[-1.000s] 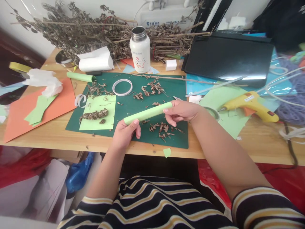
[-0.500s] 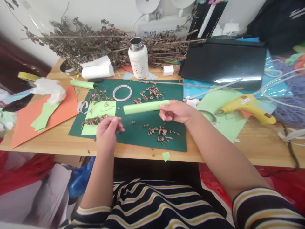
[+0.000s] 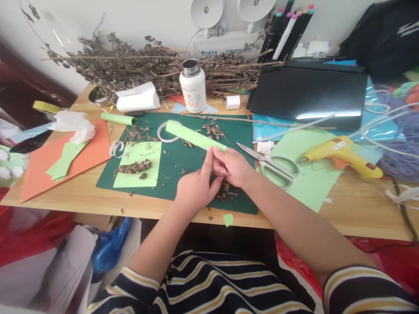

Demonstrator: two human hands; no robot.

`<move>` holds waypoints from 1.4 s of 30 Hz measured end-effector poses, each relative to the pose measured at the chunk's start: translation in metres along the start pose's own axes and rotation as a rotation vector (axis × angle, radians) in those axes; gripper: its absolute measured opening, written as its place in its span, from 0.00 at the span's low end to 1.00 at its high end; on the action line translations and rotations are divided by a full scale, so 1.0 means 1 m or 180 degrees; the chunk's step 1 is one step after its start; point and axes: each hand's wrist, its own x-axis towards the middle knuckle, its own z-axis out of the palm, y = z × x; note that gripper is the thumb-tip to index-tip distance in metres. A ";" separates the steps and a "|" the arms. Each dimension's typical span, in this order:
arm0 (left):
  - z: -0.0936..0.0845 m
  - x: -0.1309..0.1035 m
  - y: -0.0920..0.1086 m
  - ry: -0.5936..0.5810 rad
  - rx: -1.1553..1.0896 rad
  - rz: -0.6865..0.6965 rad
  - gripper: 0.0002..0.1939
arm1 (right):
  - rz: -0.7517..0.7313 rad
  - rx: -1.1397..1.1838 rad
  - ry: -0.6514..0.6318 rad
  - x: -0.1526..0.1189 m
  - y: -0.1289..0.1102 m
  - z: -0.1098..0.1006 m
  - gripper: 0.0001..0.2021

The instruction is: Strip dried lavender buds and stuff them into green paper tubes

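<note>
A rolled light green paper tube (image 3: pixel 193 135) is tilted above the cutting mat, its near right end in my right hand (image 3: pixel 234 168), whose fingers are closed on it. My left hand (image 3: pixel 196 185) meets the right one. Its index fingertip touches the tube near that end, and its thumb reaches toward the right fingers, apart from the index. Below the hands, dried leaves (image 3: pixel 227 190) are partly covered. Left of them, a clump of dried plant (image 3: pixel 134 166) lies on a green paper sheet (image 3: pixel 152 174). The tube's far end overlaps a white tape roll (image 3: pixel 160 131).
Scissors (image 3: pixel 271 168) and a yellow glue gun (image 3: pixel 342 157) lie to the right on green paper. An open white bottle (image 3: pixel 193 91) stands behind the green cutting mat (image 3: pixel 173 192). Dried branches (image 3: pixel 114 61) line the wall. Orange paper (image 3: pixel 75 163) is at left.
My left hand has moved right from the dried plant clump to my right hand. The tube's far end has swung up and away. The scissors now show beside my right arm.
</note>
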 end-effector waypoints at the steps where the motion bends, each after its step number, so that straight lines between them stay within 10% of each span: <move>1: 0.000 0.001 -0.001 -0.0066 0.0193 -0.0032 0.33 | 0.0035 0.0006 0.0022 0.001 0.001 0.000 0.27; 9: -0.005 0.008 -0.001 -0.0427 0.1707 -0.0105 0.39 | 0.0156 0.0248 0.0020 0.003 -0.002 0.001 0.28; 30: -0.028 0.023 -0.026 0.0418 0.1704 -0.0075 0.36 | 0.0392 0.0683 -0.0157 0.000 -0.012 -0.006 0.23; 37: -0.025 0.015 -0.046 0.0451 0.0045 -0.0258 0.31 | 0.0220 0.0760 0.0279 0.002 -0.016 -0.007 0.20; 42: -0.012 0.021 -0.046 0.0966 -0.2348 -0.0432 0.30 | 0.0247 0.0787 -0.0259 0.002 -0.009 -0.009 0.20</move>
